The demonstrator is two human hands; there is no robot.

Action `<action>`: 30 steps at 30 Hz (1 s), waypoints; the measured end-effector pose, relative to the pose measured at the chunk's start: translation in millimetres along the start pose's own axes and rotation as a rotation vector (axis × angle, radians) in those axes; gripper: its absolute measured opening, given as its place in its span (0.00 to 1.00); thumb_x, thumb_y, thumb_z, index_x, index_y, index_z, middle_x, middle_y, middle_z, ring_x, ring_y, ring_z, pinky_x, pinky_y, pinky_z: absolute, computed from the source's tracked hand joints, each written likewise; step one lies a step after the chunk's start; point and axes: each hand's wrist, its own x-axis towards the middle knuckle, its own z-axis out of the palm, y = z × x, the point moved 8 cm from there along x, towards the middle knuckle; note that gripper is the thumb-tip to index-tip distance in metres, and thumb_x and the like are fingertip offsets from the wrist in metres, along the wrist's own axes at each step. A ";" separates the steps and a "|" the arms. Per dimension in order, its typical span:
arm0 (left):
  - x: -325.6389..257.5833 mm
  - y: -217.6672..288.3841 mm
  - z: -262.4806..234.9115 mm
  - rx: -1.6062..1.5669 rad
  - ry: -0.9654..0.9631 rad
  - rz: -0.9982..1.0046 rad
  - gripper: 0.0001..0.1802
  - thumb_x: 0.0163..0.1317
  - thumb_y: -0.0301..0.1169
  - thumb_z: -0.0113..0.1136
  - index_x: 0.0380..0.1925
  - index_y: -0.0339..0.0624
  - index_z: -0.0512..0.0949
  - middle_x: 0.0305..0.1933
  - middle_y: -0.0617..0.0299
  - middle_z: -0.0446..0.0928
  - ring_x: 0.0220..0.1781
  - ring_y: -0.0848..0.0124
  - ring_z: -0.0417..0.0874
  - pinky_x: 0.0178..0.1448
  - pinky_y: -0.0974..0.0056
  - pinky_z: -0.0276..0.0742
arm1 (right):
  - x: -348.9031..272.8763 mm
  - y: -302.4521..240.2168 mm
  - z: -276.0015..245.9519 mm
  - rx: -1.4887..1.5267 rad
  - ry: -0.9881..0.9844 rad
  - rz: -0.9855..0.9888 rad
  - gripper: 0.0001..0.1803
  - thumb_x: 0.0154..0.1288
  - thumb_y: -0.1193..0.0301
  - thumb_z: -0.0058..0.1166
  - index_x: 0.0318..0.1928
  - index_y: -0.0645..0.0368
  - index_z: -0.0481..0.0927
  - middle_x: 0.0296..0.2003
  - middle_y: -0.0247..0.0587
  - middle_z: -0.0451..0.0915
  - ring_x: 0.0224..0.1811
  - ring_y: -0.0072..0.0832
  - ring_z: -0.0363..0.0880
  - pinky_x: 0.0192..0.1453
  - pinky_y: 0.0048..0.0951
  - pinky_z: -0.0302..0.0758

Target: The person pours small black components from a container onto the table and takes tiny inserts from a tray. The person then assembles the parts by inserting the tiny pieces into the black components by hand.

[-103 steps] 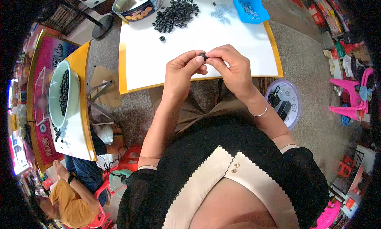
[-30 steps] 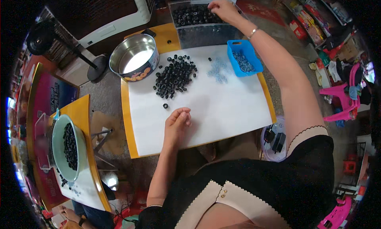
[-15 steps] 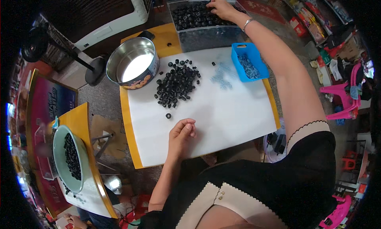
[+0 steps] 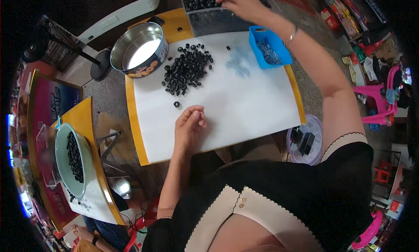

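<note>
My left hand (image 4: 190, 126) rests over the white board (image 4: 174, 138), fingers curled in and thumb against them; whatever they may hold is hidden. One black ring-like piece (image 4: 176, 104) lies just beyond it, near a pile of small black parts (image 4: 187, 71). At the far side my right hand (image 4: 244, 6) is above the front rim of a clear bin (image 4: 218, 23) filled with more black parts. Its fingers are bent together, and their contents do not show. A blue basket (image 4: 279, 61) of small bluish pieces stands below my right forearm, with a scatter of pale blue pieces (image 4: 238, 62) beside it.
An open round metal tin (image 4: 161, 51) stands at the board's far left. Lower left, a pale green basin (image 4: 61, 160) of black parts sits on another table, near a co-worker's hands (image 4: 83, 232). Right of the board is a lilac tub (image 4: 321, 140) with black items.
My right hand has drawn back from among the black parts to the bin's near rim. The view has tilted, so the table sits higher in it. My left hand keeps its curled pose.
</note>
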 end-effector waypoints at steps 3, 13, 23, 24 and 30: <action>-2.4 4.0 -1.2 0.016 0.014 0.044 0.10 0.65 0.27 0.50 0.43 0.33 0.73 0.31 0.64 0.71 0.30 0.76 0.69 0.36 0.72 0.69 | -51.4 -50.8 16.0 0.060 -0.018 -0.080 0.08 0.60 0.72 0.51 0.39 0.60 0.79 0.33 0.42 0.78 0.39 0.35 0.78 0.44 0.30 0.73; -3.7 5.9 -7.0 0.004 -0.018 0.131 0.11 0.66 0.28 0.50 0.44 0.31 0.72 0.32 0.63 0.71 0.30 0.76 0.69 0.37 0.72 0.68 | -92.8 -26.5 93.0 -0.319 -0.036 0.209 0.07 0.53 0.75 0.51 0.29 0.62 0.81 0.31 0.52 0.80 0.38 0.47 0.79 0.40 0.44 0.77; -6.9 5.5 -3.4 -0.025 -0.043 0.153 0.11 0.67 0.28 0.48 0.44 0.31 0.71 0.33 0.63 0.71 0.31 0.77 0.69 0.38 0.71 0.68 | -98.2 -48.7 94.9 -0.173 -0.104 0.293 0.07 0.55 0.72 0.51 0.32 0.60 0.79 0.36 0.50 0.80 0.43 0.46 0.77 0.43 0.43 0.74; -8.3 6.1 -1.8 -0.021 -0.040 0.153 0.11 0.67 0.28 0.48 0.45 0.31 0.71 0.33 0.63 0.71 0.31 0.77 0.69 0.38 0.71 0.68 | -107.7 -56.3 93.4 0.036 -0.116 0.369 0.07 0.55 0.71 0.52 0.33 0.60 0.78 0.34 0.47 0.80 0.41 0.45 0.77 0.42 0.42 0.75; -25.3 29.6 -19.9 0.389 0.314 0.352 0.09 0.65 0.29 0.52 0.39 0.34 0.77 0.27 0.65 0.72 0.25 0.79 0.69 0.30 0.74 0.67 | -183.4 -135.9 86.0 0.204 0.012 0.100 0.05 0.59 0.71 0.49 0.32 0.58 0.77 0.31 0.43 0.76 0.41 0.41 0.73 0.45 0.39 0.71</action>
